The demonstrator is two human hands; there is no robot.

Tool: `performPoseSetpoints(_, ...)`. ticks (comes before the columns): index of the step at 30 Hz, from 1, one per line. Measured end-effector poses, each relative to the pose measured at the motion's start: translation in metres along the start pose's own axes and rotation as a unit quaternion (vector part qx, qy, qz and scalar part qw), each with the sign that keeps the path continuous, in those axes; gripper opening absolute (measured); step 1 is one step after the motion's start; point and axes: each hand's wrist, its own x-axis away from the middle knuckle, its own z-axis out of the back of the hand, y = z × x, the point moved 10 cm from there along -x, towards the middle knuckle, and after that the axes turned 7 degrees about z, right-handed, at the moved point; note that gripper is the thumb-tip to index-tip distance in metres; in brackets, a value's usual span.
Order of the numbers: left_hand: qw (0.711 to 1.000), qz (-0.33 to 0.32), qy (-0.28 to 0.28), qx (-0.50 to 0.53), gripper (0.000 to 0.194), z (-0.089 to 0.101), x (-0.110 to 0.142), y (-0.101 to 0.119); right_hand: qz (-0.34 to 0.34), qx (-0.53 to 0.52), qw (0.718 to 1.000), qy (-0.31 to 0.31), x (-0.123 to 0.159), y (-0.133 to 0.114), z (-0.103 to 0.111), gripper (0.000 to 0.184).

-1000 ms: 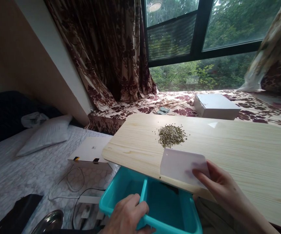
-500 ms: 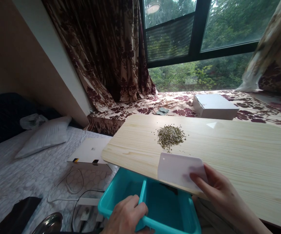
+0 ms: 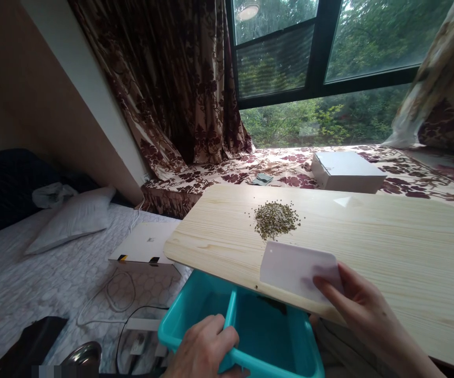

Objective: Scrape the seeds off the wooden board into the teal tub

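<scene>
My right hand (image 3: 355, 294) grips a translucent white plastic scraper (image 3: 289, 269) by its right end, at the front edge of a pale wooden board (image 3: 388, 231). Just beyond the scraper lies a pile of small greenish-brown grains (image 3: 277, 219), with some scattered singly around it. A lone grain sits near the board's front edge. Below that edge is a turquoise bin (image 3: 309, 346) split by a divider into two compartments. My left hand (image 3: 205, 344) is closed on the bin's near rim by the divider; part of its fingers is hidden. Dark matter shows inside the right compartment.
A white box (image 3: 348, 170) and a folded grey-green cloth (image 3: 262, 179) rest on the flowered window ledge. On the bed to the left are a flat white box (image 3: 146, 241), a pillow (image 3: 73, 218), cables, a power strip (image 3: 144, 324) and a metal bowl (image 3: 87, 357).
The scraper has shifted slightly back toward me and then up and right again, beside the pile's near edge. My left hand stays on the bin.
</scene>
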Motion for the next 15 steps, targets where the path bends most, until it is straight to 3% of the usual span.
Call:
performPoseSetpoints(6,1.000,0.015,0.009,0.016,0.034,0.003,0.002,-0.004,-0.009,0.001,0.999,-0.035,0.003,0.000,-0.013,0.020)
performPoseSetpoints(11,0.999,-0.008,0.036,0.000,0.038,-0.001,0.002,-0.001,-0.006,-0.007,1.000,-0.002,0.006,-0.006,-0.005,0.021)
performPoseSetpoints(15,0.998,-0.022,0.064,0.003,0.041,-0.004,0.001,0.001,-0.001,0.015,1.000,-0.025,0.006,-0.001,-0.015,0.018)
